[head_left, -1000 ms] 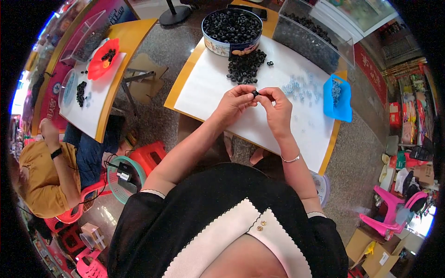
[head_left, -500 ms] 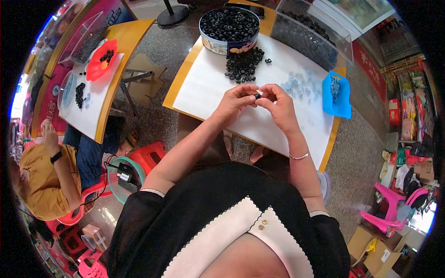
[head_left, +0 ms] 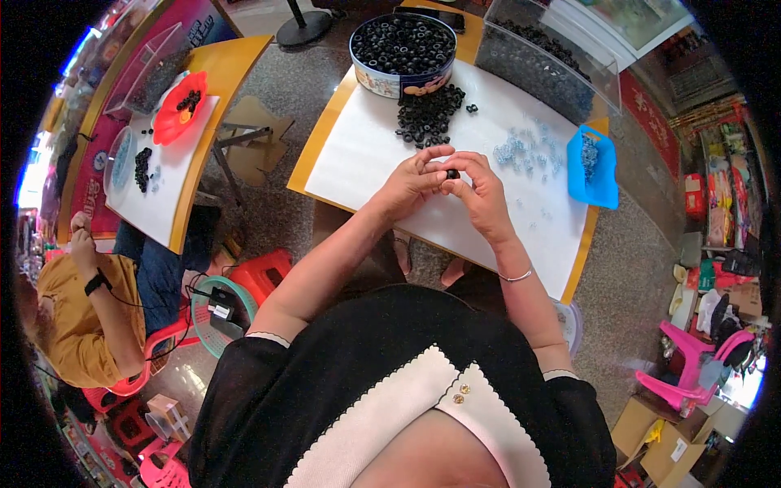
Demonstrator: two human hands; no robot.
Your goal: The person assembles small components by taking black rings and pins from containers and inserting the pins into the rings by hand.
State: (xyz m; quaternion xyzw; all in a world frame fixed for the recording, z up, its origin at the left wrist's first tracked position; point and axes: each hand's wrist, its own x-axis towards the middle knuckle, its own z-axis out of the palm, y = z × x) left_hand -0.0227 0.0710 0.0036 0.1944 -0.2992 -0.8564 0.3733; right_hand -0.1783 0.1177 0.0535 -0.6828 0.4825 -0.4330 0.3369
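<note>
Above the white-covered table (head_left: 358, 163), a small round black piece (head_left: 452, 173) sits between the fingertips of both hands. My left hand (head_left: 409, 185) pinches it from the left with thumb and fingers. From the other side, the fingers and thumb of my right hand (head_left: 483, 195) close round it. Just beyond my hands lies a loose pile of similar black pieces (head_left: 425, 118), some showing a hole. Small translucent blue pieces (head_left: 527, 148) are scattered to the right of it. Whether one of these is also in my fingers is hidden.
A round tin (head_left: 399, 84) full of black pieces stands at the far edge, with a clear plastic bin (head_left: 537, 73) beside it. A blue tray (head_left: 600, 183) holds blue pieces at the right edge. Another person (head_left: 89, 309) sits at a table on the left.
My right hand has turned slightly and its fingers have shifted over the black piece, which now shows more openly. My left hand stays nearly in place.
</note>
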